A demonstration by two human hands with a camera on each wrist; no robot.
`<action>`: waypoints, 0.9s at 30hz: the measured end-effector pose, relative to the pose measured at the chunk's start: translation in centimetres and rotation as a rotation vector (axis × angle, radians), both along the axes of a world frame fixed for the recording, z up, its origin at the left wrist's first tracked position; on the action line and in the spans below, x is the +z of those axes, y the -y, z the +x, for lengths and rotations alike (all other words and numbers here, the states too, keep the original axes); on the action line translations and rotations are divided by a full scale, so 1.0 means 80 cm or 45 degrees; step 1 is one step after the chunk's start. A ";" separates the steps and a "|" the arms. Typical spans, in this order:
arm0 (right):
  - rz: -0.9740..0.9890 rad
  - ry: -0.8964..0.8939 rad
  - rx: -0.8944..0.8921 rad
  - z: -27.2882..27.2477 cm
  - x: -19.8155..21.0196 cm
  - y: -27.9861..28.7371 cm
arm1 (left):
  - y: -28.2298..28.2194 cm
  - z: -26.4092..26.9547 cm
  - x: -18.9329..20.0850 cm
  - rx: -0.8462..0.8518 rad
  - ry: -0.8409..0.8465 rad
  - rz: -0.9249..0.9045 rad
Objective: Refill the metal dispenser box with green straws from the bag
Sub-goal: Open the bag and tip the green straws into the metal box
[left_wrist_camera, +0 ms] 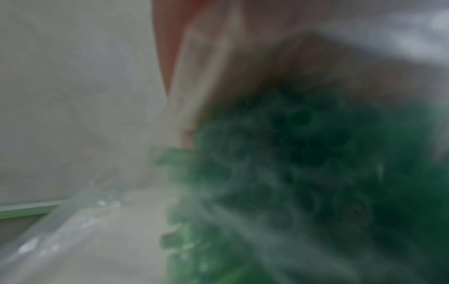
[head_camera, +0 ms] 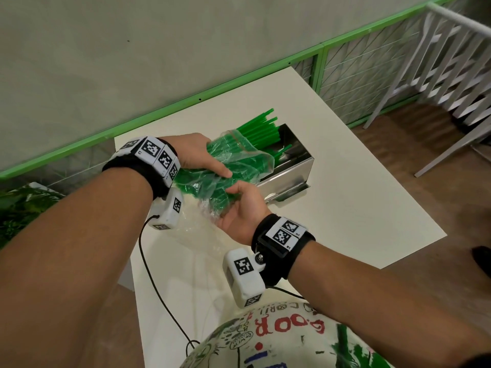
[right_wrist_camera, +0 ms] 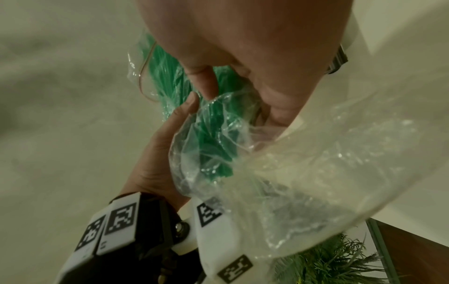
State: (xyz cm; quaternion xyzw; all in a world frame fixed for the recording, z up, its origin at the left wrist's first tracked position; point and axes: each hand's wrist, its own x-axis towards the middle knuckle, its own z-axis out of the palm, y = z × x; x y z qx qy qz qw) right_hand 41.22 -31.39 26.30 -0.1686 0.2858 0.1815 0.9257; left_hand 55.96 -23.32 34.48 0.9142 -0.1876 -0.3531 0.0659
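Head: from above, facing forward and down onto table [head_camera: 345, 203].
Left wrist: pressed close, blurred.
Right wrist: close along palm.
Shared: bag [head_camera: 239, 166] [right_wrist_camera: 279, 153].

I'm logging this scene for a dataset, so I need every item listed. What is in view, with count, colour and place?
green straws: a bundle, green, ends sticking out of the bag over the box
bag: one, clear plastic, held above the table
metal dispenser box: one, silver, open, on the table under the straws
table: one, white, beside the wall
railing: one, white, far right
plant: one, green foliage, beside the table
left hand: grips the bag from above
right hand: holds the bag's lower end
wrist cameras: two, white, one on each wrist
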 end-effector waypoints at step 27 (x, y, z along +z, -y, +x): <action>-0.004 -0.047 0.034 0.001 0.005 -0.004 | -0.003 -0.010 0.004 0.023 -0.031 0.083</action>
